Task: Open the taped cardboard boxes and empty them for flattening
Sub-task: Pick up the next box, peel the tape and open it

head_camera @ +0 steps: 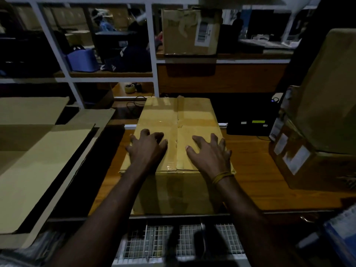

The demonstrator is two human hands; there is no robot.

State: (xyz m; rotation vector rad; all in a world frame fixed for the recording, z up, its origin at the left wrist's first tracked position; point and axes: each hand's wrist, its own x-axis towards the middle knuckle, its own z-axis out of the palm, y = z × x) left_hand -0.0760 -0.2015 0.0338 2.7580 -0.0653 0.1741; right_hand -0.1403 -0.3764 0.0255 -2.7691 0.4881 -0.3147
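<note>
**Both hands flat on a sealed box**

A taped cardboard box sits on the wooden table, its near edge close to the person. The left hand and right hand rest on the lid, fingers spread and lightly arched, one on each side of the tape that runs down the middle seam. Neither hand grips anything.

The card looks stiff and the tape glossy, so fingertips would likely slide on it; the seam, not the slick strip, seems the place to dig in, or the tape's near end at the front edge. Weight cannot be told. Flattened cardboard sheets lie to the left, and more boxes stand at the right.
</note>
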